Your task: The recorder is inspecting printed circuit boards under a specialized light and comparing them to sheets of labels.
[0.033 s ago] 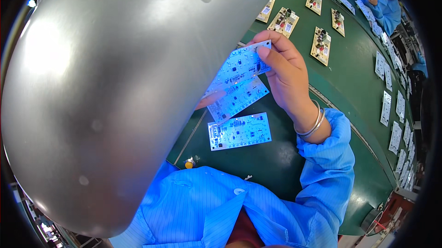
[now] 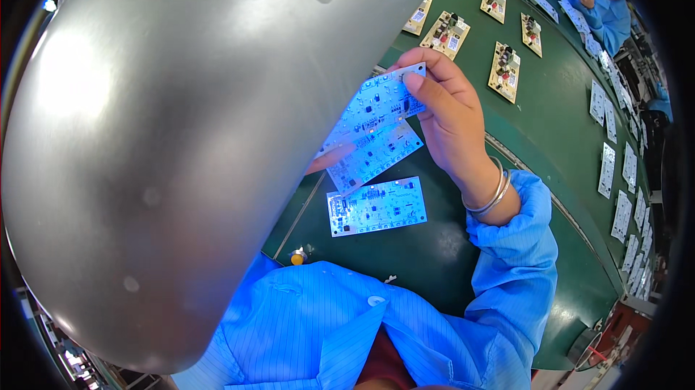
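Between the thumb and fingers of my right hand (image 2: 449, 111) is the upper right corner of a blue-lit circuit board (image 2: 380, 104), tilted up. My left hand (image 2: 333, 158) shows only a digit pressed over that board's lower left end; its other fingers are hidden behind a large metal lamp hood. A second circuit board (image 2: 384, 151) lies aslant just below the held one, partly covered by it. Nearer to me, a third circuit board (image 2: 376, 208) rests flat on the green work surface (image 2: 427, 267). Small dark components dot the boards.
The grey metal lamp hood (image 2: 181, 137) fills the left side. Tan boards with tall components (image 2: 504, 71) stand on a green belt (image 2: 550, 122) beyond a metal rail. More pale boards (image 2: 607, 169) line the right, near a co-worker's blue sleeve (image 2: 612, 24). A yellow button (image 2: 297, 259) sits near me.
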`<move>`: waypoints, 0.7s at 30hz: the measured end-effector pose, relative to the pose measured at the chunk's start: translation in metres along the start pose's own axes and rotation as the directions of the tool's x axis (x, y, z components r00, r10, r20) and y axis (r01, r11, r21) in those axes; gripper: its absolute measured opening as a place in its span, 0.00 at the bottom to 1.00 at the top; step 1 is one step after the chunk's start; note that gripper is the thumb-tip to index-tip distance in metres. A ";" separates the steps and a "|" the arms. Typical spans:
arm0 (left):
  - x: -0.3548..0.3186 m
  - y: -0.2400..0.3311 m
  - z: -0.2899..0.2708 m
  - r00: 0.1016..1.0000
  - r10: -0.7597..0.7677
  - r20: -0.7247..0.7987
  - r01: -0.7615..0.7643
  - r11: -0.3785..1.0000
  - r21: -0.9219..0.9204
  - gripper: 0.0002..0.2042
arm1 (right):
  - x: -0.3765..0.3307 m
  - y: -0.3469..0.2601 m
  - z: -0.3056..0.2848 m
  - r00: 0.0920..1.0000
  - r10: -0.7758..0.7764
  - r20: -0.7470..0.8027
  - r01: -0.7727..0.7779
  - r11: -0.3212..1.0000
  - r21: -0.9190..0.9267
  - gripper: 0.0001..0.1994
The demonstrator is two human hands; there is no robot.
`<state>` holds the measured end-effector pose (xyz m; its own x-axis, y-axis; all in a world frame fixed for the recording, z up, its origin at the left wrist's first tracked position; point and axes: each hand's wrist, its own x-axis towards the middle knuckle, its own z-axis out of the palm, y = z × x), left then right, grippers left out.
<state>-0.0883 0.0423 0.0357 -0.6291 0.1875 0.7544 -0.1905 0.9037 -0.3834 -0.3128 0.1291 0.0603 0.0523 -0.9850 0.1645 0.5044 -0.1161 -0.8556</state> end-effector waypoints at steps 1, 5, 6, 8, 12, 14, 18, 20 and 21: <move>-0.001 -0.002 -0.001 1.000 0.004 0.021 -0.003 1.000 -0.015 0.45 | 0.000 0.000 -0.001 1.000 -0.008 0.011 0.008 1.000 0.003 0.11; 0.003 -0.005 0.001 0.984 -0.176 0.024 0.177 0.963 -0.203 0.46 | 0.001 -0.006 0.001 1.000 0.006 0.027 -0.008 0.996 0.092 0.15; 0.007 -0.001 0.000 0.954 -0.300 0.028 0.294 0.908 -0.300 0.46 | 0.002 -0.009 0.004 0.999 0.024 0.031 -0.028 0.990 0.141 0.16; 0.014 0.010 -0.001 0.839 -0.540 0.065 0.484 0.687 -0.542 0.45 | 0.003 -0.007 0.010 0.997 0.077 -0.015 -0.075 0.993 0.088 0.19; 0.029 0.007 -0.004 0.662 -0.736 0.142 0.426 0.214 -0.879 0.34 | 0.007 -0.019 0.005 0.980 0.158 0.118 -0.121 0.954 -0.274 0.24; 0.024 0.007 0.001 0.530 -0.825 0.195 0.263 -0.058 -0.963 0.26 | 0.001 -0.042 -0.009 0.996 0.091 0.019 -0.065 0.826 -0.560 0.23; 0.009 -0.011 0.003 0.333 -0.869 0.365 -0.063 -0.407 -0.911 0.24 | -0.018 -0.075 -0.031 0.936 -0.340 -0.097 0.255 0.839 -0.480 0.16; 0.010 -0.020 0.015 0.322 -0.832 0.451 -0.174 -0.520 -0.836 0.23 | -0.039 -0.095 -0.056 0.944 -0.300 -0.140 0.127 0.719 -0.684 0.18; 0.008 -0.020 0.011 0.272 -0.843 0.463 -0.150 -0.513 -0.845 0.23 | -0.045 -0.096 -0.068 0.951 -0.274 -0.140 0.079 0.658 -0.749 0.19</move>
<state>-0.0978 0.0216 0.0432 -0.3600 -0.8893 0.2820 0.8292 -0.1664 0.5336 -0.4218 0.1756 0.1015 -0.2096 -0.9231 0.3223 -0.3098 -0.2500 -0.9173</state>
